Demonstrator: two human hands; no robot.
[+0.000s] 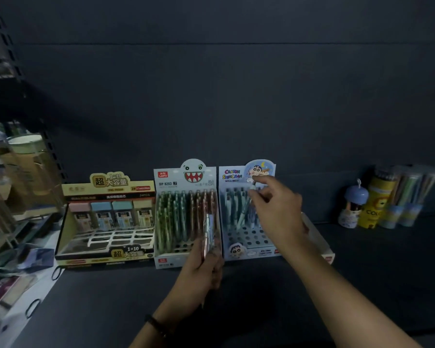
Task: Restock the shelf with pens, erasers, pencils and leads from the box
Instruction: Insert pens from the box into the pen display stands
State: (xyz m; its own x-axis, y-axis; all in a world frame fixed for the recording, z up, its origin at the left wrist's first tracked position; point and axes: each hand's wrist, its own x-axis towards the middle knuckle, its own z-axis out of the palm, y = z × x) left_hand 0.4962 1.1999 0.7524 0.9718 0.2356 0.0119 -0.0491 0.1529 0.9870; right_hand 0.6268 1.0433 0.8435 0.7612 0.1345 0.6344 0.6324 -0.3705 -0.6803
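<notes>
Three display boxes stand in a row on the dark shelf (pixel 261 297). The lead box (pixel 106 222) on the left holds a back row of small lead cases. The monster-face pencil box (pixel 186 217) in the middle is nearly full of green and pink pencils. The cartoon pencil box (pixel 246 222) on the right has several pencils and many bare holes. My left hand (pixel 204 264) grips a bundle of pencils (pixel 208 234) in front of the middle box. My right hand (pixel 274 209) pinches the top of one pencil (pixel 252 194) over the cartoon box.
Tubes of coloured pencils (pixel 397 197) and a small blue-capped container (pixel 353 204) stand at the shelf's right. Blurred goods fill the neighbouring rack (pixel 18 184) at left. A low white box edge (pixel 322 242) shows behind my right forearm.
</notes>
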